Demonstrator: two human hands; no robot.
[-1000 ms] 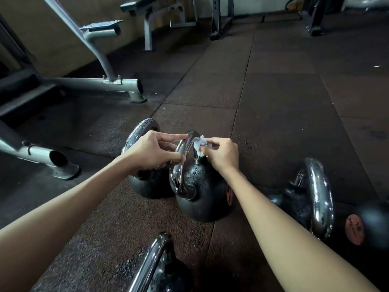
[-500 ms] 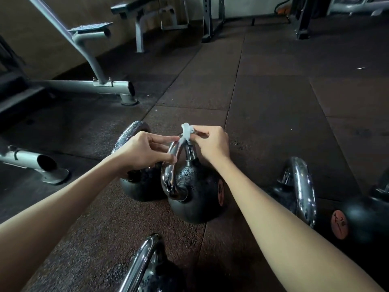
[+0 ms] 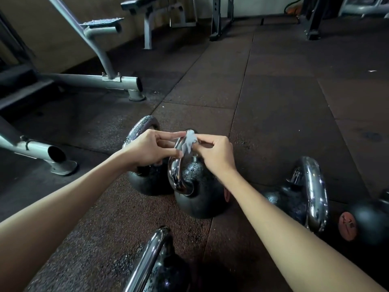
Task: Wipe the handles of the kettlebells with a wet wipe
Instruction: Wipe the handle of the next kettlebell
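Note:
A black kettlebell (image 3: 200, 194) with a chrome handle (image 3: 175, 171) stands on the rubber floor in the middle. A small crumpled white wet wipe (image 3: 189, 141) sits at the top of that handle. My right hand (image 3: 216, 154) pinches the wipe from the right. My left hand (image 3: 151, 149) pinches its left side with thumb and forefinger. A second kettlebell (image 3: 147, 180) stands just left, partly hidden behind my left hand. More kettlebells stand at the right (image 3: 303, 199), far right (image 3: 370, 224) and bottom edge (image 3: 160, 266).
Grey steel machine feet lie at the left (image 3: 52, 154) and upper left (image 3: 117, 82). A bench (image 3: 147, 9) and rack legs stand at the back. Dark rubber floor tiles (image 3: 273, 102) stretch ahead and to the right.
The wipe went from the handle's right side up to its top. My left hand shifted from steadying the handle to pinching the wipe with my right hand.

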